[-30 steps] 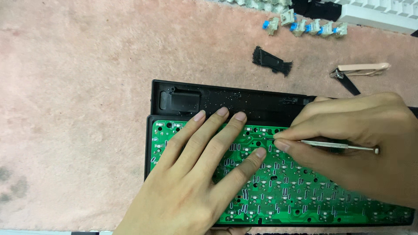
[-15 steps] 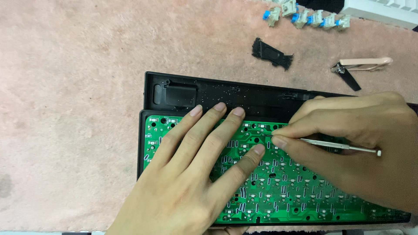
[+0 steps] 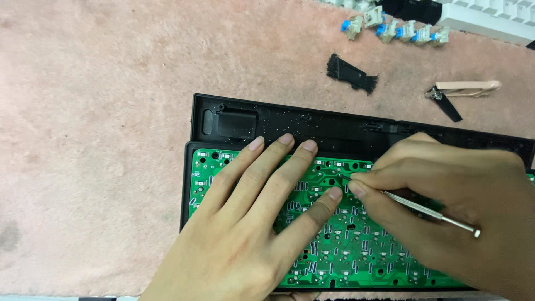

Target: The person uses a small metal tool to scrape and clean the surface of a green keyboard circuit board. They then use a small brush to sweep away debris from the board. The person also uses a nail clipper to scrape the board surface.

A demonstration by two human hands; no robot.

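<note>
**A:** What do your hands do right now?

**B:** Your left hand [image 3: 251, 223] lies flat and spread wide on the green board [image 3: 340, 251]. It holds nothing. It just presses the board down. Your right hand [image 3: 457, 206] is curled tight around a thin metal screwdriver [image 3: 429, 210]. Thumb and fingers pinch it near the front.

**A:** Where is the board?

**B:** It sits in the black keyboard case [image 3: 334, 129], on the pink mat [image 3: 111, 111]. The tip of the screwdriver touches the board near its top edge, just beside your left fingertips [image 3: 334, 193].

**A:** Has anything changed in the last second?

**B:** Not much. Both hands have stayed in the same places on the board. Your left fingers are spread the same way. The screwdriver points at the same spot. Only the view has slid a little, because your head moved.

**A:** So what does that tell me?

**B:** I think you are busy with one small spot, maybe a screw, and it is not done yet. I cannot see the tip well enough to be sure.

**A:** What else lies around?

**B:** A small black piece [image 3: 351, 72], a tan tool [image 3: 465, 88], and some little blue-topped switches [image 3: 390, 29] lie well apart at the top.
</note>
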